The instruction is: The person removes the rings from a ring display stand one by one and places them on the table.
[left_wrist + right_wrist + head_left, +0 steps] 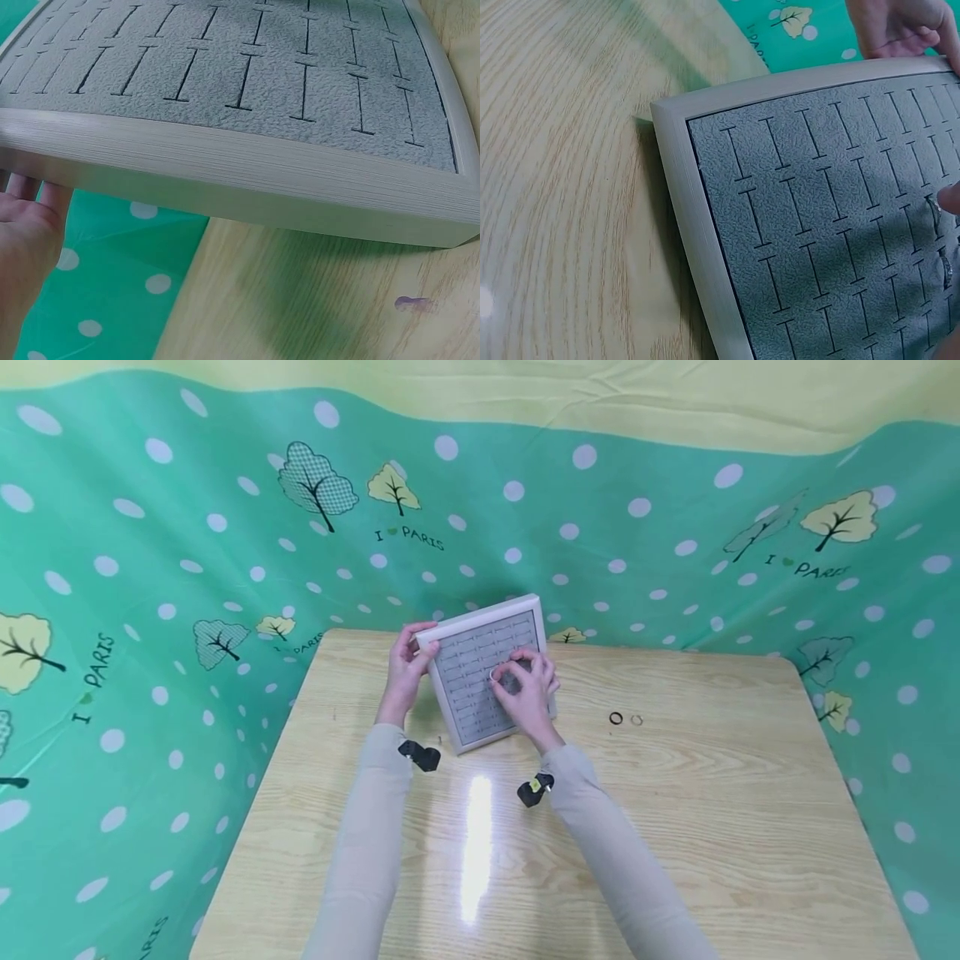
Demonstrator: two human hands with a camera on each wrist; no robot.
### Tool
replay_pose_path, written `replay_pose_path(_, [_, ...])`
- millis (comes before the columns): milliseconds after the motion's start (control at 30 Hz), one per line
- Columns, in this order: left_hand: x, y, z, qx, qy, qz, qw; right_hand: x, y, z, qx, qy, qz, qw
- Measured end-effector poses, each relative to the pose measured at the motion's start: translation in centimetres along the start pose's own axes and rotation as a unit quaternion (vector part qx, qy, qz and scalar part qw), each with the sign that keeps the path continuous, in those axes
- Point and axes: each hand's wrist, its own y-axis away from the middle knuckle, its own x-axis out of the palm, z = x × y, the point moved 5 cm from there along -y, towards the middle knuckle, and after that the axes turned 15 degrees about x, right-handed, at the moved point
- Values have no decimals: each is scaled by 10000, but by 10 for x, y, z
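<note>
One display tray (456, 689) is held tilted over the far part of the wooden table (675, 843), with its far end raised and its near edge low; whether that edge is touching the table cannot be told. Several rows of slots are cut in its grey padded face, partly covered by a hand, so their full number cannot be counted.

Two hands are seen at the tray. By the left hand (406, 672), the pale frame is gripped at the far left corner, with the thumb laid over the front. By the right hand (529, 689), one small ring (492, 675) is pinched between thumb and forefinger, against the padded face. Just beside the pinching fingers, one more ring, a studded band (946, 268), is shown at a slot in the right wrist view.

Two rings are left lying on the table, to the right of the tray and near each other: one dark ring (616, 718) and one pale ring (637, 720). Two black wrist devices, a left one (420, 756) and a right one (536, 790), are worn over two light sleeves (363, 852). One purple mark (412, 304) is seen on the table. The table is backed by green dotted cloth (540, 518).
</note>
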Motion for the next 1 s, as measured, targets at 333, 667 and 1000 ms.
replay_pose_path(333, [0,0,1,-11,67,-35,10000,-12,10,-7,-138,-574,-284,9979])
replay_pose_path(667, [-3,-1,5,-42,114,-79,9999,-21,28,-35,26,-900,87,9959])
replay_pose_path(1000, [-1,1,1,-58,125,-7,9999,-29,42,-59,455,-676,171,9965])
